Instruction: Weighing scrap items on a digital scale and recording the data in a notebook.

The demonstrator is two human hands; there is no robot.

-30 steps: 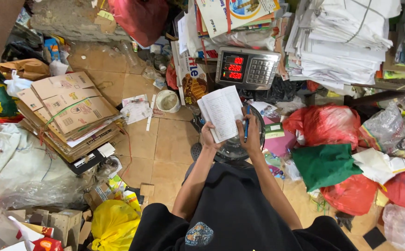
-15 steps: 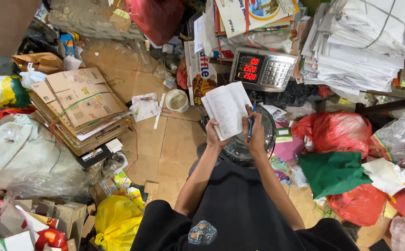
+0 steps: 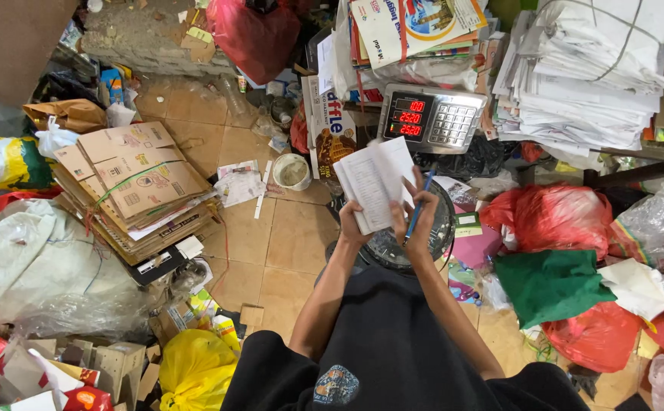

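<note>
Head view, looking down. At centre frame the left hand grips a notebook by its lower edge, fingers closed around it, the open pages tilted up toward the camera. The right hand is just beside it on the right, fingers curled shut on a blue pen whose upper end lies against the notebook's right edge — whether the tip touches the page cannot be told. Both forearms rise from a black shirt at the bottom of the frame.

Directly above the notebook, at upper centre, sits a digital scale with a lit red display and keypad. Below the hands lies a round dark pan, partly hidden. At left — a tied stack of flattened cardboard on the tiled floor. Upper right holds bundled papers; right of centre, red bags and a green cloth. A yellow bag lies at lower left.
</note>
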